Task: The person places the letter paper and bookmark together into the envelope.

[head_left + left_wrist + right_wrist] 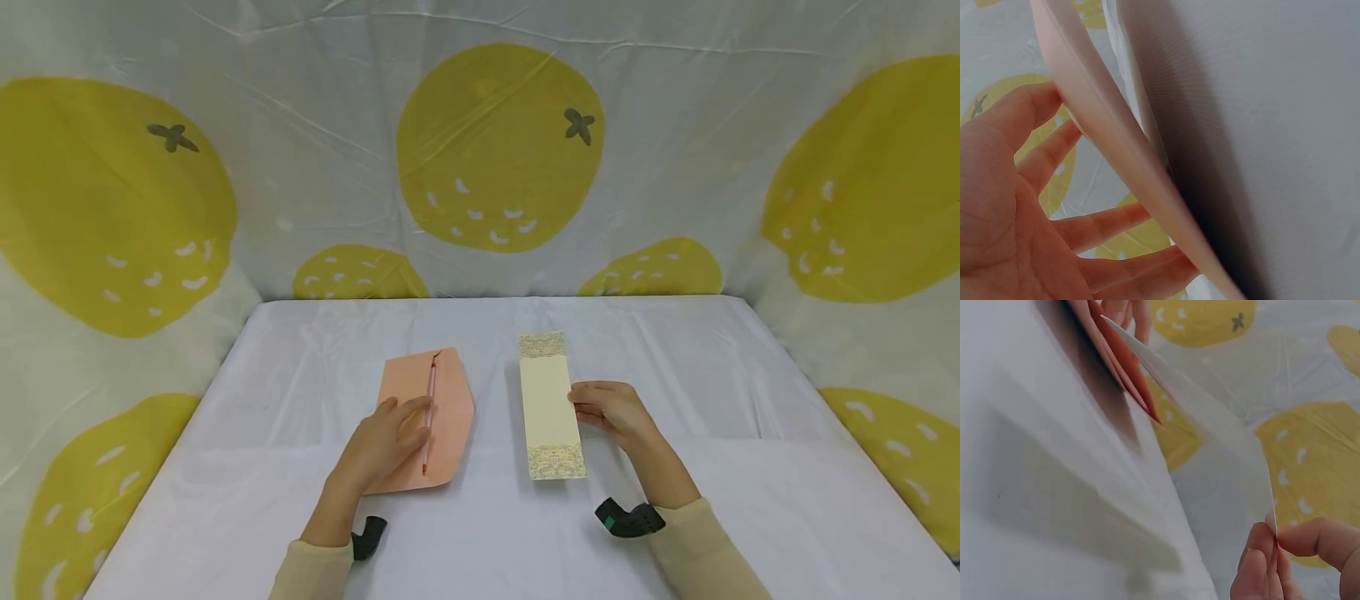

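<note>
A salmon-pink envelope (405, 379) lies on the white cloth, its pointed flap spread toward the right. The slit of its mouth runs lengthwise, and reddish inner paper shows in the right wrist view. My left hand (382, 442) rests over the envelope, fingers spread, with fingertips at the slit; the left wrist view shows them against the envelope (1104, 119). Right of it, a long cream paper strip (546, 400) with ornate gold bands at both ends is held above the cloth. My right hand (611, 408) pinches its right edge between thumb and fingers.
White cloth (480, 550) covers the table, whose back edge meets a curtain (330, 183) printed with yellow fruit. More of this curtain hangs at both sides. Dark wrist devices (630, 518) sit by both beige sleeves.
</note>
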Demonstrator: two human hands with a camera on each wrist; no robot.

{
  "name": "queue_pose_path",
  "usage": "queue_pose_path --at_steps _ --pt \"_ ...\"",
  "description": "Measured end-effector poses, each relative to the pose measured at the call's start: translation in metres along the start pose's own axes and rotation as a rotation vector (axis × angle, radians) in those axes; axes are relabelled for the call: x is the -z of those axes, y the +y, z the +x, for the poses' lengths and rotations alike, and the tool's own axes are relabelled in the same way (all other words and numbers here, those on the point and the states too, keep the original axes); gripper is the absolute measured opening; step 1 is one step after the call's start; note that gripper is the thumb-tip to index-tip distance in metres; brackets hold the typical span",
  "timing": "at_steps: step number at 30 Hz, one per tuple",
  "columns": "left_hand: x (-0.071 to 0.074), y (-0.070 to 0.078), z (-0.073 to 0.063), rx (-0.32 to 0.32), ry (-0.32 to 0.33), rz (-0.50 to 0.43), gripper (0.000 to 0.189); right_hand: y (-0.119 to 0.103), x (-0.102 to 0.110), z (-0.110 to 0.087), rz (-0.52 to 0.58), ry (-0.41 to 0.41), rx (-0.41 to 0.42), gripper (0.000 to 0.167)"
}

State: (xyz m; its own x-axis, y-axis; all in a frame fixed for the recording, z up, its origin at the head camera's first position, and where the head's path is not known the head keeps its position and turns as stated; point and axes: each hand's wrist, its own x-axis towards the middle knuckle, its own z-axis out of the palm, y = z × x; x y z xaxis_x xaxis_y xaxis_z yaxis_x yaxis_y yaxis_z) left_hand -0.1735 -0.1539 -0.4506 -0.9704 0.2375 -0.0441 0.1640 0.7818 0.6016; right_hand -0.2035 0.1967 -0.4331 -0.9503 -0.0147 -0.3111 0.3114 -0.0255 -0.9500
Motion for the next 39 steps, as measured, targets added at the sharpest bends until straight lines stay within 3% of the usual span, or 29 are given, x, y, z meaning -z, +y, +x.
queue_pose_path --at_steps 39 --pt "0.001 0.000 0.002 -0.017 0.020 0.028 0.048 0.018 -0.091 0.027 0.101 -0.051 -0.030 0.029"
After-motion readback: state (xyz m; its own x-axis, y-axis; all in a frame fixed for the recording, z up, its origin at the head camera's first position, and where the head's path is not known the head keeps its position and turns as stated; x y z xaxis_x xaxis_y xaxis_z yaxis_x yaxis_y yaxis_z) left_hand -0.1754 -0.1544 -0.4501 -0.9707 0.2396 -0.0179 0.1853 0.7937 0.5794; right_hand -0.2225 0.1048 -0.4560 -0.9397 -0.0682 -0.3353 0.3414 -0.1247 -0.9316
